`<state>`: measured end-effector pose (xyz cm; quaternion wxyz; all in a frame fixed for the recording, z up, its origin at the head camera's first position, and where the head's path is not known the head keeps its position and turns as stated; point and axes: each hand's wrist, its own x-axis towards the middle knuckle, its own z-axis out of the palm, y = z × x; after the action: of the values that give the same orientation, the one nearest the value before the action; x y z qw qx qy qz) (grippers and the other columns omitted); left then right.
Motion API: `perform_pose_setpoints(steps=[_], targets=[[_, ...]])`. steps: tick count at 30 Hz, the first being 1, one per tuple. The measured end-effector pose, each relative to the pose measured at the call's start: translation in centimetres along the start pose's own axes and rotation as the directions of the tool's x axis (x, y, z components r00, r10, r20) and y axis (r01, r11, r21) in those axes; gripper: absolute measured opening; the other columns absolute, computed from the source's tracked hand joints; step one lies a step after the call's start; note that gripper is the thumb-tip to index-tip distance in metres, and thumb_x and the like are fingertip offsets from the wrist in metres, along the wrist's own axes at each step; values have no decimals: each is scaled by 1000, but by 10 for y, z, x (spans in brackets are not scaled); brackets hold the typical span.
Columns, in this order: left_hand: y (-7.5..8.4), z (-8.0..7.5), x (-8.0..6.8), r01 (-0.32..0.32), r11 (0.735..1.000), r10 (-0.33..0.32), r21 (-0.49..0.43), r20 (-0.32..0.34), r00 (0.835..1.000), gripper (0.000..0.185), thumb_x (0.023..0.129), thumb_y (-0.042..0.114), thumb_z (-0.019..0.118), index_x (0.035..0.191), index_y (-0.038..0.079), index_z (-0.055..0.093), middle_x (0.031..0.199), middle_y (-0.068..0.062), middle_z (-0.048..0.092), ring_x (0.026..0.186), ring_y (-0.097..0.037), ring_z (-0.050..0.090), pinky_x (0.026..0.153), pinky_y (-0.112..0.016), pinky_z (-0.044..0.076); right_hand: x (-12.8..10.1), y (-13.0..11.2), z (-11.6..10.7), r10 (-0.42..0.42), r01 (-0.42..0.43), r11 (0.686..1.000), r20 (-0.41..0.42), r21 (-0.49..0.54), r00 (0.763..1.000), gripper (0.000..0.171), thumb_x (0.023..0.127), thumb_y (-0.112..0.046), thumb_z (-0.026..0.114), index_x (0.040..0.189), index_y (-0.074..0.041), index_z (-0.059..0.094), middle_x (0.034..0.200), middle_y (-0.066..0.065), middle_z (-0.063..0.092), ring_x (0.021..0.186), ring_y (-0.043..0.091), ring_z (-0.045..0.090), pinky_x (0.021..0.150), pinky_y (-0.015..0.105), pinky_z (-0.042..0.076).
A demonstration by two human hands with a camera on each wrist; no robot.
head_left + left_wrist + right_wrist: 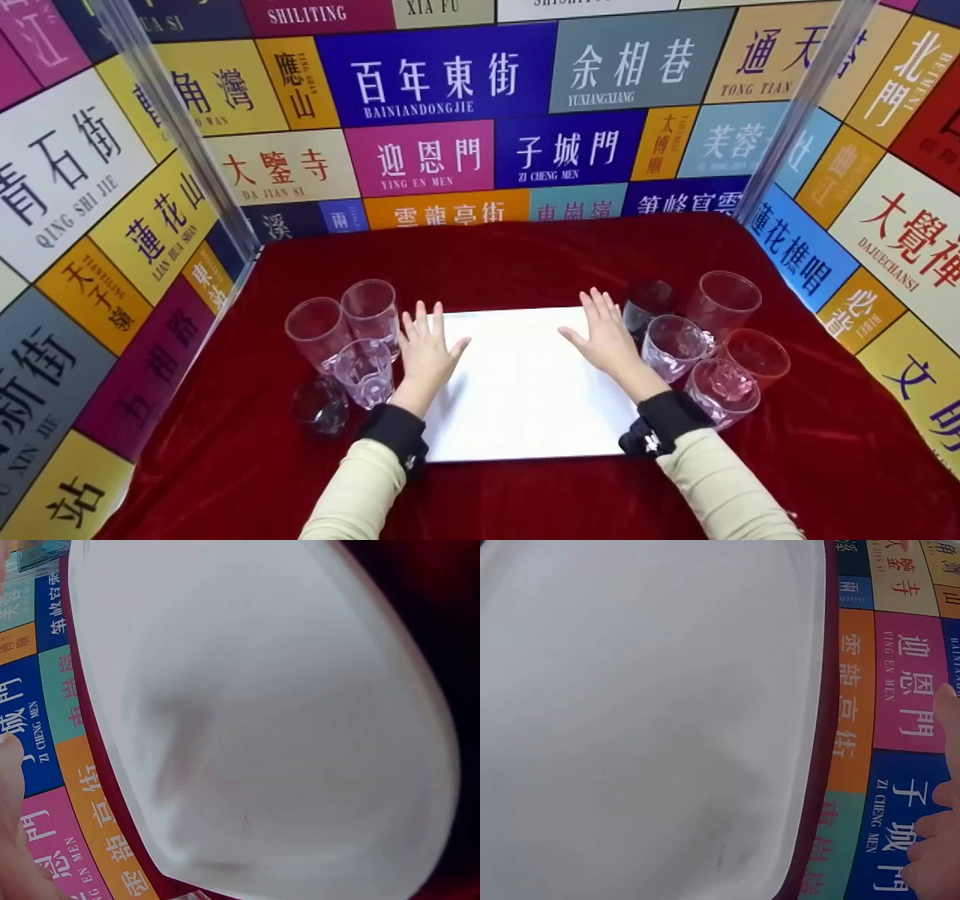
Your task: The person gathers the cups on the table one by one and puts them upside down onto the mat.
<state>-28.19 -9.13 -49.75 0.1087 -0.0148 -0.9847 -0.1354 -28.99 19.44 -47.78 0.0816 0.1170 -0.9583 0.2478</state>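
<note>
Plainly, left hand [430, 358] and right hand [606, 341], fingers straight, thumbs wide, flank the board's [525, 397] middle at its side edges, glasses [364, 371] just outside.

The place looks like a staged booth, maybe a filming set or a demonstration stand; the pictures do not settle which. Bright walls [442, 71] rise behind and on both sides, patterned in coloured blocks of yellow, blue, pink, orange and grey, each bearing Chinese characters with romanised names such as BAINIANDONGJIE and YING EN MEN, much like street signs. Transparent posts [799, 112] stand at the far corners, and a dark red, velvety cloth [495, 262] drapes the surface [247, 480].
</note>
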Motion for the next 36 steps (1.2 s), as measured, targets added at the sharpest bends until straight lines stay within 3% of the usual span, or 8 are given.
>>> perform_pose_setpoints(steps=[5,9,15,21,24,30,33,36], targets=[[0,3,-1,-9,1000,8,21,13,1000,77,86,55,49,144,9,27,148,-22,19,133,-46,17,105,-60,19,-6,1,-25,-102,105,984,-32,145,994,66,90,-30,56,140,3,29,147,22,22,136,38,18,109,52,16],[0,4,-4,-18,1000,18,8,8,1000,76,86,53,51,143,8,28,147,-23,21,133,-46,18,104,-61,20,-20,14,-60,-153,205,938,-197,278,968,54,89,-12,58,136,4,37,143,23,32,132,37,27,110,47,19],[-5,4,-5,-12,1000,11,19,28,1000,75,86,51,52,143,9,28,148,-23,20,133,-46,18,103,-61,23,-58,52,-111,39,139,917,-428,375,903,49,92,-11,52,139,-3,37,142,18,37,132,29,32,108,21,23],[-8,4,-5,-16,999,15,37,31,999,74,87,50,51,144,9,28,148,-22,20,133,-46,19,103,-60,25,-102,112,-134,240,-10,898,-472,439,848,52,94,-24,46,142,-9,31,148,13,26,136,7,21,111,22,13],[-9,5,-5,-12,999,11,36,29,1000,73,87,49,53,143,9,29,147,-22,22,132,-46,21,103,-59,26,-123,142,-133,346,-81,784,-325,616,880,61,95,-23,45,147,-12,14,154,7,8,140,8,5,110,17,5],[-10,1,-4,-7,1000,6,24,42,999,71,87,46,54,143,9,30,147,-22,23,132,-46,21,104,-58,25,-142,180,-110,317,-81,415,-61,906,947,85,93,-9,49,144,-16,-17,152,-1,-18,138,10,-13,108,17,-4],[-10,1,-4,-13,1000,12,16,43,999,71,86,46,55,142,9,31,147,-23,23,132,-46,21,103,-58,25,-142,186,-99,264,-47,337,-47,940,963,93,89,-1,53,143,-14,-22,151,2,-19,139,10,-11,109,20,-5],[-11,2,-4,-12,1000,11,5,45,999,71,86,45,56,142,8,31,147,-23,23,132,-47,21,104,-58,24,-139,189,-90,250,-65,340,-23,938,968,95,88,-1,54,142,-14,-23,152,4,-17,139,6,-3,110,20,-2]])
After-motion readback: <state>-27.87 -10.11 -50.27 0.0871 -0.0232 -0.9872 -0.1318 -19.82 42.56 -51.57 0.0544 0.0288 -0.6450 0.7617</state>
